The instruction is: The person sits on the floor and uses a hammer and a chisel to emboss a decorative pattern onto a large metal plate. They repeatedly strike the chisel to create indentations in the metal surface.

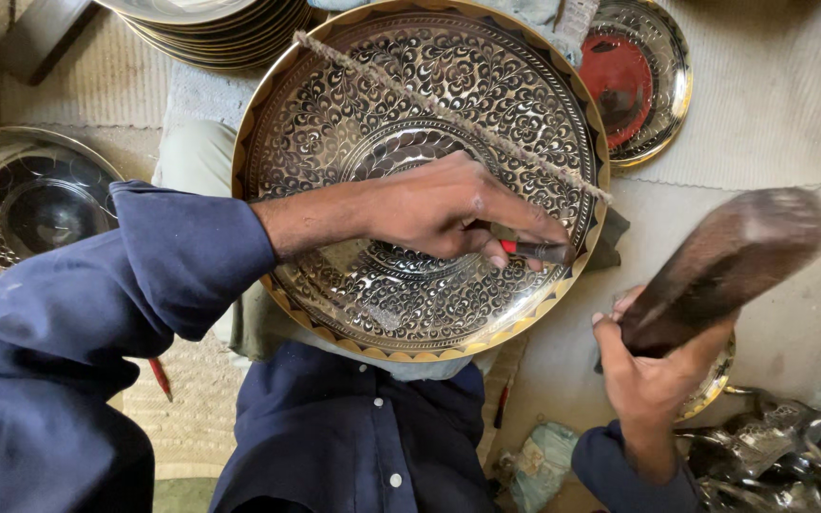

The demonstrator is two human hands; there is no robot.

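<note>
While the large engraved brass tray [410,123] sits tilted across the person's lap, filling the centre of the view, its gold scalloped rim runs from top centre round to the lower right. A frayed cord [448,112] lies diagonally across its face, upper left to right rim. Left hand [439,204] rests on the tray's lower-right quarter, fingers pinched tight round a small chisel [536,250] with a red band; tip points at the tray surface just inside the right rim. Right hand [653,366] is off the tray, below and right of its rim, fist closed round the handle of a dark wooden mallet [729,261], head raised and blurred, up and right of the chisel, not touching it. Stack of plain trays [211,28] at top left. Smaller dish with red centre [634,76] at top right, on the pale mat [772,95]. Another dark round tray [21,204] at left edge. Red pencil [161,378] on the woven mat by the left sleeve.
</note>
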